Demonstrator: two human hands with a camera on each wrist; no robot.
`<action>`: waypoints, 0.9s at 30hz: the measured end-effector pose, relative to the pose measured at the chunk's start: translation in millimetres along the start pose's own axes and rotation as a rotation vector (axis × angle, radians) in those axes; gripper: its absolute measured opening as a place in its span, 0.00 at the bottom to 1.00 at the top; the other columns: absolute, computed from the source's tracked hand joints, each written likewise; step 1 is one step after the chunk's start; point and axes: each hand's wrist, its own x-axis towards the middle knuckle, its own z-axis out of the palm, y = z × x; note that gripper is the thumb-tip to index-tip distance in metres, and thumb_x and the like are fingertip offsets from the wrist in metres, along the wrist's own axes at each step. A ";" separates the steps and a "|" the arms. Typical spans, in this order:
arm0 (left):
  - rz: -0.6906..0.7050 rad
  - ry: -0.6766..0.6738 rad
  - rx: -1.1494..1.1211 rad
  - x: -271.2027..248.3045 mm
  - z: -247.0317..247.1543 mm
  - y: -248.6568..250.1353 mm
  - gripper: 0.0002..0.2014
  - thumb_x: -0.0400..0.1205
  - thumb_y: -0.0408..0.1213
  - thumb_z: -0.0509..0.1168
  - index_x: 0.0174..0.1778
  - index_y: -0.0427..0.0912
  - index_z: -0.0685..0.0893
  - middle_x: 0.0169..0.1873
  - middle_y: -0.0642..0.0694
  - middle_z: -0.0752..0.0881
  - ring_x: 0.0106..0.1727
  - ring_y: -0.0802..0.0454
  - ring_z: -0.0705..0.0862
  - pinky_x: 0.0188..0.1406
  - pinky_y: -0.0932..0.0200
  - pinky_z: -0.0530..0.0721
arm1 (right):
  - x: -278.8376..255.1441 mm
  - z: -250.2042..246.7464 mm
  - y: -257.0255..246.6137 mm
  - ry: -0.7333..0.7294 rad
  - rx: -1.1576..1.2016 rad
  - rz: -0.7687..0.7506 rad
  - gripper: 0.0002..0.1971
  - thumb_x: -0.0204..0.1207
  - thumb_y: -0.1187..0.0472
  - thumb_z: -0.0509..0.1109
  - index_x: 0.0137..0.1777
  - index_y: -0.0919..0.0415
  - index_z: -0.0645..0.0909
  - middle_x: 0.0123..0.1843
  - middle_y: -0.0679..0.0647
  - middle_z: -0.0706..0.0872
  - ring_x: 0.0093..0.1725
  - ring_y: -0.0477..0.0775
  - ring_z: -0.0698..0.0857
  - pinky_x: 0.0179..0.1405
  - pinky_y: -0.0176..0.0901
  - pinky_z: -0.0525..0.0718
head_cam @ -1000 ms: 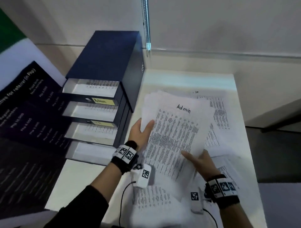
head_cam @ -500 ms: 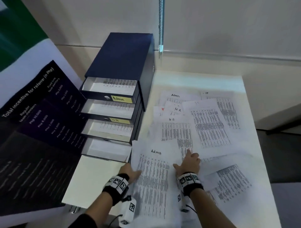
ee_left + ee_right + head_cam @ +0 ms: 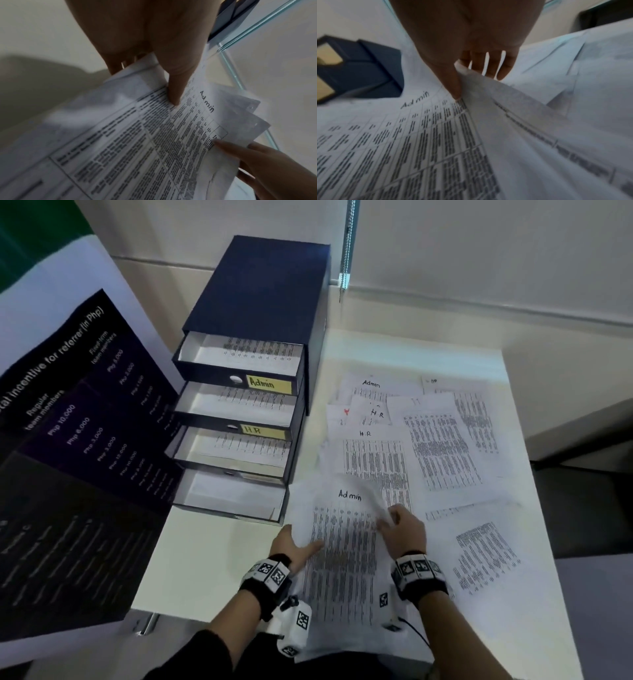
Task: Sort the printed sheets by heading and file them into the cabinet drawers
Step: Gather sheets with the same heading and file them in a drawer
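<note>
Left hand [image 3: 294,546] gripped the Admin stack [image 3: 342,559] near the drawers [image 3: 236,419] while right hand [image 3: 404,530] pinched its right edge, probably squaring sheets for filing.

The cabinet [image 3: 260,296] is dark navy, its drawers [image 3: 239,361] lined white inside. Two drawer fronts carry yellow labels [image 3: 269,383] with dark handwriting. The sheets [image 3: 442,446] are white, printed with dense black tables and black handwritten headings; one at 12 o'clock bears a small red mark [image 3: 346,411]. The table [image 3: 205,559] is off-white. At 9 o'clock a poster [image 3: 68,457] runs dark purple to black with pale lettering.
</note>
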 end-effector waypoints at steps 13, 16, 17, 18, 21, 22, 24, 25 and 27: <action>0.392 -0.026 -0.488 -40.2 -58.2 83.7 0.22 0.66 0.39 0.84 0.53 0.40 0.87 0.44 0.47 0.93 0.51 0.49 0.91 0.51 0.54 0.90 | -66.9 -162.4 -107.1 -0.048 0.729 -0.598 0.11 0.70 0.67 0.76 0.42 0.48 0.86 0.38 0.48 0.89 0.40 0.44 0.86 0.42 0.31 0.82; 0.498 0.003 -0.557 -62.0 -89.4 119.6 0.13 0.73 0.33 0.77 0.53 0.36 0.87 0.37 0.54 0.93 0.43 0.64 0.91 0.50 0.64 0.89 | -68.7 -178.7 -138.6 0.016 0.860 -0.641 0.08 0.76 0.62 0.74 0.54 0.53 0.84 0.48 0.48 0.90 0.51 0.48 0.87 0.51 0.36 0.83; 0.553 0.033 -0.574 -69.8 -102.5 133.5 0.15 0.74 0.33 0.76 0.55 0.35 0.86 0.40 0.52 0.93 0.46 0.63 0.90 0.50 0.65 0.89 | -64.0 -182.0 -147.5 0.034 0.906 -0.643 0.10 0.79 0.63 0.71 0.60 0.59 0.82 0.53 0.49 0.90 0.57 0.49 0.87 0.56 0.39 0.83; 0.614 0.049 -0.567 -74.4 -118.3 145.9 0.19 0.73 0.35 0.76 0.59 0.34 0.84 0.45 0.48 0.92 0.50 0.58 0.90 0.51 0.62 0.89 | -58.4 -185.2 -156.5 0.045 0.939 -0.643 0.14 0.81 0.63 0.67 0.65 0.63 0.80 0.58 0.51 0.89 0.61 0.51 0.86 0.60 0.41 0.82; 0.706 0.119 -0.458 -82.8 -159.8 173.4 0.25 0.70 0.46 0.77 0.61 0.40 0.82 0.50 0.45 0.91 0.53 0.51 0.90 0.49 0.56 0.89 | -39.0 -188.0 -181.3 -0.014 0.956 -0.561 0.19 0.83 0.56 0.66 0.72 0.57 0.76 0.65 0.49 0.86 0.67 0.48 0.84 0.68 0.49 0.81; 0.695 0.160 -0.456 -78.5 -168.4 174.9 0.27 0.70 0.48 0.78 0.62 0.42 0.83 0.51 0.46 0.91 0.53 0.51 0.90 0.51 0.53 0.89 | -32.6 -185.5 -186.9 -0.060 0.916 -0.529 0.22 0.81 0.52 0.69 0.73 0.54 0.74 0.66 0.47 0.86 0.67 0.45 0.83 0.69 0.51 0.80; 0.641 0.283 -0.517 -72.6 -184.9 173.1 0.26 0.70 0.49 0.80 0.63 0.45 0.84 0.52 0.47 0.92 0.54 0.48 0.90 0.53 0.46 0.88 | -19.8 -173.7 -191.7 -0.191 0.820 -0.490 0.28 0.77 0.48 0.74 0.75 0.49 0.71 0.68 0.43 0.84 0.67 0.42 0.82 0.70 0.53 0.79; 0.601 0.327 -0.554 -68.7 -190.6 169.3 0.25 0.71 0.48 0.79 0.62 0.47 0.84 0.52 0.47 0.92 0.53 0.46 0.91 0.53 0.43 0.88 | -15.2 -165.6 -193.5 -0.270 0.790 -0.475 0.30 0.75 0.48 0.75 0.76 0.48 0.70 0.68 0.42 0.84 0.66 0.41 0.82 0.71 0.54 0.79; 0.521 0.394 -0.591 -60.0 -205.2 154.9 0.24 0.72 0.45 0.78 0.63 0.48 0.82 0.52 0.45 0.91 0.52 0.44 0.91 0.53 0.38 0.89 | -9.8 -145.8 -198.3 -0.467 0.793 -0.449 0.30 0.75 0.52 0.76 0.76 0.49 0.71 0.68 0.43 0.84 0.67 0.43 0.83 0.72 0.57 0.78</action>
